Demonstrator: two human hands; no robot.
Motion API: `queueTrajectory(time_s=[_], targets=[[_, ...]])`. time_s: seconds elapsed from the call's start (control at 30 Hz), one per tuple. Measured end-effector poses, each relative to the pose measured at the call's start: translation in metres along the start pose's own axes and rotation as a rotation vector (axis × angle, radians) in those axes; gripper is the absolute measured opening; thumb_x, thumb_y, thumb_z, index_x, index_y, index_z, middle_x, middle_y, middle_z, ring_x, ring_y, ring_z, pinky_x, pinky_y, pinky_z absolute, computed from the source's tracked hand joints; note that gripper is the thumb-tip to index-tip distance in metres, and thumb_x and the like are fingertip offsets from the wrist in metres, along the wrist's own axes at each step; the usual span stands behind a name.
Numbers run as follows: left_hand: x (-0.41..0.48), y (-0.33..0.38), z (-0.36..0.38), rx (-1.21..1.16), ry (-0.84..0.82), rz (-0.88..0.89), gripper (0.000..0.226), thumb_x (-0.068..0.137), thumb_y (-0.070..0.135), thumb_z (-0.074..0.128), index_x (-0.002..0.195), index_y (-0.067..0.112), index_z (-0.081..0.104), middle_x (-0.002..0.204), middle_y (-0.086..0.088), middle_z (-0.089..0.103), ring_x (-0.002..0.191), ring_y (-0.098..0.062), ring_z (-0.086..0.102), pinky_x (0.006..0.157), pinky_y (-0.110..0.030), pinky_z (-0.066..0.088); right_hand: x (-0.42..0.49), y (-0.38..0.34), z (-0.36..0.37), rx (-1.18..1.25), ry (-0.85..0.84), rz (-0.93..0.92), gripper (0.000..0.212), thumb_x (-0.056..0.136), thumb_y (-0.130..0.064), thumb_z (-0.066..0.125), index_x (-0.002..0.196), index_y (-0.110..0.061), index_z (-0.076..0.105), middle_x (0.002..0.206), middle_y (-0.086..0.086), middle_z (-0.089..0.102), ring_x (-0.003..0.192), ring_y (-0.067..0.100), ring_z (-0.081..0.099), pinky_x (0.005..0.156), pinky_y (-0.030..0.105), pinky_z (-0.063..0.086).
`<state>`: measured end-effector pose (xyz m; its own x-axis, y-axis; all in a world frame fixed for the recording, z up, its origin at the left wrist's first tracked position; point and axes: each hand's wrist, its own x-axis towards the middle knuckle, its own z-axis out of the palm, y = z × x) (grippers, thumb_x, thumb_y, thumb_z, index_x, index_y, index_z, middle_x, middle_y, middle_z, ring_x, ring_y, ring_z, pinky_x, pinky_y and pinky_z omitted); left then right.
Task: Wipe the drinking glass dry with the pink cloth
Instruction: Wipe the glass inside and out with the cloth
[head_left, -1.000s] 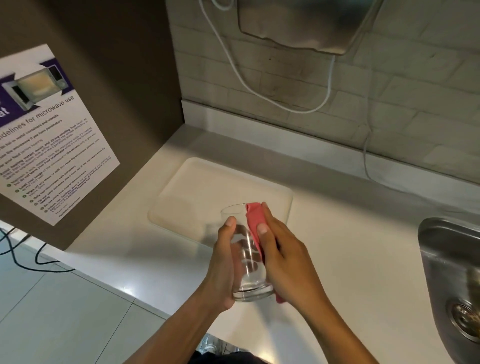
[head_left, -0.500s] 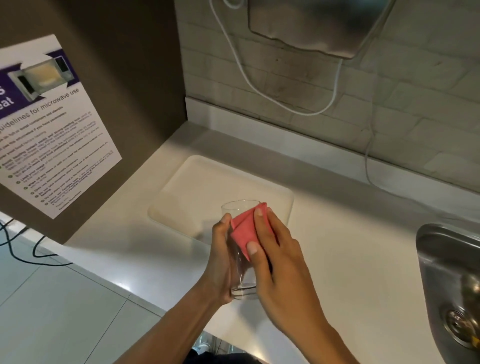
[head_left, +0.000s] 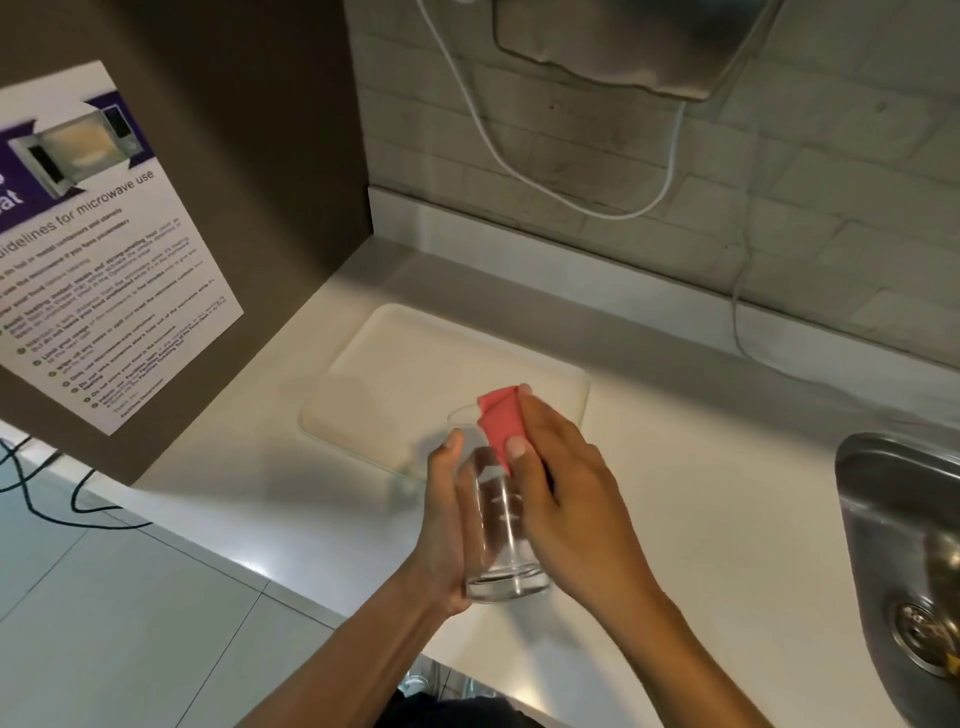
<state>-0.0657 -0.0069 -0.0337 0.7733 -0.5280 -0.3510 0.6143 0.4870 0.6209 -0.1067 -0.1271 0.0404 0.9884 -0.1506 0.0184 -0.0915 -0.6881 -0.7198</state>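
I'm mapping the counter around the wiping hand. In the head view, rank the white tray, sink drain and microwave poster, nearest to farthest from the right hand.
1. White tray, just beyond the right hand.
2. Sink drain, far right.
3. Microwave poster, far left.

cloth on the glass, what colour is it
Pink, a plain coral pink with no pattern: the cloth pressed against the glass, seen in the head view.

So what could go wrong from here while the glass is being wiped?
1. The drinking glass is held in the air over the counter edge, gripped by the left hand only along one side; a slip could drop it to the floor.
2. The right hand presses the pink cloth near the thin rim; hard pressure there might chip it.
3. The base looks untouched by cloth and may stay wet.
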Motion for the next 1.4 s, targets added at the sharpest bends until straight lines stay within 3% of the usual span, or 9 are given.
queueTrajectory(time_s=[0.1, 0.3, 0.5, 0.7, 0.83, 0.97, 1.1, 1.3, 1.4], targets=[[0.003, 0.009, -0.001, -0.015, 0.013, 0.045, 0.072, 0.090, 0.067, 0.060, 0.139, 0.016, 0.070, 0.135, -0.018, 0.074, 0.125, -0.032, 0.071, 0.095, -0.041, 0.060, -0.018, 0.001, 0.008, -0.064, -0.038, -0.051, 0.054, 0.104, -0.056, 0.027, 0.156, -0.051, 0.015, 0.161, -0.031, 0.018, 0.133, -0.007, 0.026, 0.105, 0.007, 0.017], [0.003, 0.001, 0.000, -0.010, -0.011, -0.027, 0.075, 0.086, 0.071, 0.061, 0.135, 0.016, 0.073, 0.129, -0.022, 0.075, 0.117, -0.037, 0.074, 0.091, -0.049, 0.063, -0.003, 0.004, 0.001, 0.050, -0.018, 0.032, 0.050, 0.105, -0.052, 0.031, 0.155, -0.046, 0.028, 0.156, -0.025, 0.036, 0.127, -0.008, 0.035, 0.091, -0.003, 0.023], [0.002, 0.005, 0.002, -0.039, -0.038, -0.027, 0.076, 0.088, 0.072, 0.057, 0.135, 0.014, 0.072, 0.126, -0.025, 0.075, 0.114, -0.040, 0.074, 0.086, -0.052, 0.062, -0.013, 0.012, -0.005, 0.117, -0.072, 0.040, 0.051, 0.104, -0.056, 0.035, 0.153, -0.051, 0.027, 0.154, -0.026, 0.039, 0.129, -0.011, 0.044, 0.105, 0.014, 0.039], [0.003, 0.003, 0.003, -0.060, 0.046, -0.035, 0.070, 0.098, 0.065, 0.049, 0.146, 0.017, 0.064, 0.142, -0.020, 0.069, 0.132, -0.035, 0.065, 0.101, -0.045, 0.057, -0.016, 0.004, 0.003, 0.013, -0.048, -0.066, 0.052, 0.104, -0.055, 0.032, 0.153, -0.057, 0.016, 0.161, -0.035, 0.014, 0.138, -0.010, 0.023, 0.107, 0.008, 0.021], [0.002, -0.004, -0.001, -0.022, -0.006, -0.071, 0.077, 0.090, 0.075, 0.053, 0.136, 0.017, 0.073, 0.131, -0.023, 0.075, 0.120, -0.038, 0.073, 0.092, -0.051, 0.060, -0.005, 0.011, -0.004, 0.150, -0.047, 0.091, 0.048, 0.104, -0.052, 0.034, 0.152, -0.051, 0.030, 0.156, -0.028, 0.033, 0.140, 0.000, 0.038, 0.114, 0.024, 0.032], [0.007, 0.003, -0.002, -0.005, 0.059, -0.025, 0.074, 0.090, 0.075, 0.051, 0.133, 0.019, 0.075, 0.136, -0.024, 0.072, 0.123, -0.039, 0.072, 0.090, -0.047, 0.061, -0.009, 0.007, 0.003, 0.095, -0.038, 0.048, 0.050, 0.103, -0.055, 0.033, 0.153, -0.051, 0.029, 0.155, -0.032, 0.030, 0.136, -0.009, 0.030, 0.103, 0.000, 0.020], [0.007, 0.003, 0.002, 0.027, 0.062, -0.050, 0.075, 0.091, 0.076, 0.047, 0.126, 0.018, 0.079, 0.126, -0.024, 0.077, 0.114, -0.038, 0.076, 0.084, -0.047, 0.064, -0.006, 0.010, -0.004, 0.179, -0.057, 0.121, 0.047, 0.103, -0.056, 0.033, 0.149, -0.050, 0.037, 0.151, -0.025, 0.043, 0.135, 0.005, 0.046, 0.108, 0.029, 0.042], [0.011, 0.004, 0.004, 0.029, 0.061, -0.052, 0.074, 0.089, 0.077, 0.049, 0.121, 0.018, 0.081, 0.121, -0.021, 0.079, 0.110, -0.035, 0.078, 0.082, -0.045, 0.064, 0.001, 0.006, -0.007, 0.136, -0.022, 0.057, 0.043, 0.105, -0.049, 0.035, 0.148, -0.049, 0.038, 0.141, -0.033, 0.040, 0.110, -0.034, 0.037, 0.089, -0.008, 0.026], [0.018, 0.012, -0.002, -0.001, 0.158, -0.022, 0.084, 0.089, 0.079, 0.046, 0.124, 0.008, 0.077, 0.119, -0.024, 0.078, 0.105, -0.037, 0.078, 0.078, -0.045, 0.064, -0.020, 0.011, 0.003, 0.004, -0.078, 0.024, 0.047, 0.105, -0.053, 0.031, 0.151, -0.057, 0.024, 0.155, -0.033, 0.028, 0.131, -0.011, 0.031, 0.102, 0.002, 0.018]])
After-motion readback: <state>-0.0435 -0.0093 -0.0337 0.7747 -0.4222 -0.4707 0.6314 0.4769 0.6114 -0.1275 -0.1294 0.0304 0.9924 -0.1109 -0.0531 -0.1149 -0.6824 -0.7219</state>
